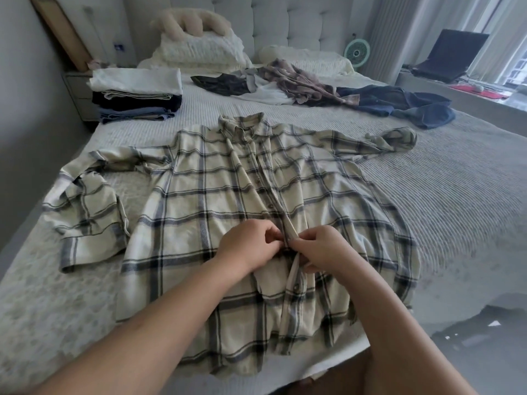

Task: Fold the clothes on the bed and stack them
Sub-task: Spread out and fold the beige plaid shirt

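A cream plaid shirt (pixel 199 195) with dark checks lies spread face up on the bed (pixel 456 195), collar away from me, both sleeves out to the sides. My left hand (pixel 248 243) and my right hand (pixel 322 249) meet at the button placket low on the shirt's front, each pinching one edge of the fabric. A stack of folded clothes (pixel 137 95) stands at the bed's far left corner, white on top, dark and blue below. Unfolded clothes (pixel 299 81) lie in a loose heap at the far middle, with a dark blue garment (pixel 407 105) to its right.
Pillows and a plush toy (pixel 194 24) sit against the padded headboard. A small green fan (pixel 356 52) stands at the bed's far right corner. A laptop (pixel 453 55) rests on the window ledge. A nightstand (pixel 77 95) sits behind the folded stack.
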